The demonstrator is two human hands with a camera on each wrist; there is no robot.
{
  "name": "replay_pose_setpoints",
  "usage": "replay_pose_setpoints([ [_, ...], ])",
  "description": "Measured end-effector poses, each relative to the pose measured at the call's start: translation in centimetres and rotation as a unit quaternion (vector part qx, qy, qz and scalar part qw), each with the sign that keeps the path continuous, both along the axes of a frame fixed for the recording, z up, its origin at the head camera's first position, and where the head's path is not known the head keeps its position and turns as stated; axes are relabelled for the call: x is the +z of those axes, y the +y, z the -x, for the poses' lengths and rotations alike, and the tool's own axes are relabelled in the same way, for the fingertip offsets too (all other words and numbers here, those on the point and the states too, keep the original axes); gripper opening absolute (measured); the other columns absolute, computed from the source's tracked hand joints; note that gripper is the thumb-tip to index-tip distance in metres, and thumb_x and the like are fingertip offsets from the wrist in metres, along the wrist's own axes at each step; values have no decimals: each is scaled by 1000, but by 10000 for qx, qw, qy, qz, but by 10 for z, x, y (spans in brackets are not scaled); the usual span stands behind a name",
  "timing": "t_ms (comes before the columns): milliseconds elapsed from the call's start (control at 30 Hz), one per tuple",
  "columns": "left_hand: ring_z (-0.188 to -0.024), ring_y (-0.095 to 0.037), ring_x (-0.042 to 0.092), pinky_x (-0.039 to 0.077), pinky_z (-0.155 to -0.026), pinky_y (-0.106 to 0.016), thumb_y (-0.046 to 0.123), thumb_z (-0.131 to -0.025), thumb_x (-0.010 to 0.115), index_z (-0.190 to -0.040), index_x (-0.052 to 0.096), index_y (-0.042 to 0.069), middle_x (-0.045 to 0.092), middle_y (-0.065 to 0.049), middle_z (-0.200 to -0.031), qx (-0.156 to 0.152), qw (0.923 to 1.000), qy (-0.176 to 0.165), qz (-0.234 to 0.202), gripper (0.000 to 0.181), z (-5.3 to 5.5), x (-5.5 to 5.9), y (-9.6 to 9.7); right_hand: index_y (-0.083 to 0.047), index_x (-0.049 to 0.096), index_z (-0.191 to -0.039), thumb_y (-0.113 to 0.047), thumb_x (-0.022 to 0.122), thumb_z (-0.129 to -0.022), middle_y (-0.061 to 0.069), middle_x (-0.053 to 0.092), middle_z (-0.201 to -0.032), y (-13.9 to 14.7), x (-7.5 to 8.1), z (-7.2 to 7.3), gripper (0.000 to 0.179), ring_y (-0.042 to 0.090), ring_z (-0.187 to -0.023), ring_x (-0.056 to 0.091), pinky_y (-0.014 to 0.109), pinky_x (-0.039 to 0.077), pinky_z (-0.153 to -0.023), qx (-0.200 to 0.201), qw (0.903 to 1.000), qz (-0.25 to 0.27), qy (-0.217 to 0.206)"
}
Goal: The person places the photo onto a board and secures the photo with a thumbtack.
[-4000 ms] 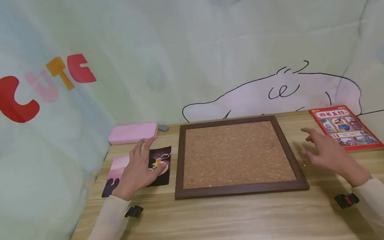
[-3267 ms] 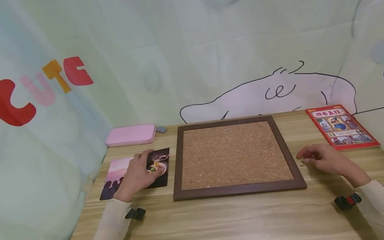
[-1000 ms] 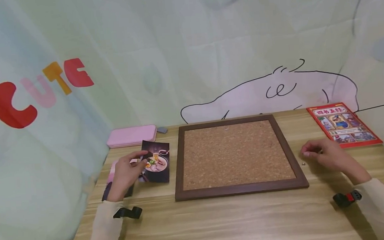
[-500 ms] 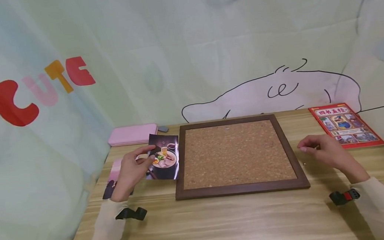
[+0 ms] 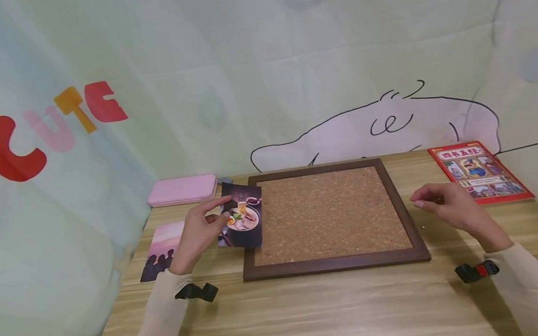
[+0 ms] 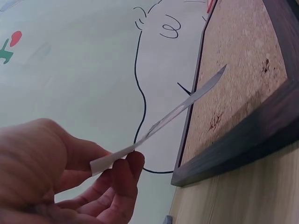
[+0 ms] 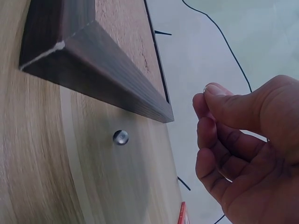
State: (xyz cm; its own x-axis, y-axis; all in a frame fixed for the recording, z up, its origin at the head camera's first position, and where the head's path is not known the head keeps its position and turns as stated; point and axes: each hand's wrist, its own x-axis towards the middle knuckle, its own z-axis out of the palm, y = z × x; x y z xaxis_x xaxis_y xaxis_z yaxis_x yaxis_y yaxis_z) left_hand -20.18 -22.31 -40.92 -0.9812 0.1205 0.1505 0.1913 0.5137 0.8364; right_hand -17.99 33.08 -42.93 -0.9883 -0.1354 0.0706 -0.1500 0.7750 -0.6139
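Ramen photo (image 5: 246, 221): aloft, slightly bowed, over nine o'clock side of corkboard (image 5: 333, 218). Left hand (image 5: 198, 234) pinches its left edge; I'd pinch lightly, limiting bend. Right hand (image 5: 456, 208), three o'clock: seemingly pinches small silvery thing (image 7: 205, 88).

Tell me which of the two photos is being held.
The noodle-bowl photo: the left hand pinches it, while the pink-sky photo lies on the table.
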Motion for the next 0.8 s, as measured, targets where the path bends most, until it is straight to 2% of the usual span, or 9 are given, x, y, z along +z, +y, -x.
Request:
replay_pose_setpoints([
  [200, -46, 1, 36, 32, -46, -20, 1, -98, 68, -147, 66, 8, 61, -24, -144, -88, 9999, -18, 129, 49, 4, -2, 11, -1, 76, -116, -9, 69, -104, 18, 77, -111, -3, 0, 0, 16, 16, -89, 62, 19, 53, -74, -42, 10000, 48, -40],
  [400, -54, -2, 50, 34, -47, -22, 2, -99, 67, -150, 63, 11, 61, -21, -147, -134, 9996, -238, -55, 52, 4, -2, 21, -2, 75, -118, -11, 69, -105, 18, 75, -113, -7, 2, 0, 17, 18, -91, 61, 20, 52, -73, -70, 9997, 139, -165],
  [633, -51, -1, 43, 34, -48, -20, -2, -98, 67, -150, 63, 9, 55, -21, -151, -186, 9989, -285, -314, 53, 6, -2, 35, -2, 75, -118, -9, 69, -104, 17, 75, -114, -11, 4, 0, 17, 20, -93, 62, 18, 53, -76, -80, 9995, 226, -204],
  [800, -55, -2, 51, 35, -49, -21, 0, -98, 69, -150, 63, 9, 54, -22, -152, -244, 9987, -279, -341, 52, 7, 1, 42, -1, 75, -117, -8, 71, -102, 18, 75, -112, -17, 4, 1, 16, 21, -93, 62, 17, 52, -76, -47, 9994, 321, -90],
])
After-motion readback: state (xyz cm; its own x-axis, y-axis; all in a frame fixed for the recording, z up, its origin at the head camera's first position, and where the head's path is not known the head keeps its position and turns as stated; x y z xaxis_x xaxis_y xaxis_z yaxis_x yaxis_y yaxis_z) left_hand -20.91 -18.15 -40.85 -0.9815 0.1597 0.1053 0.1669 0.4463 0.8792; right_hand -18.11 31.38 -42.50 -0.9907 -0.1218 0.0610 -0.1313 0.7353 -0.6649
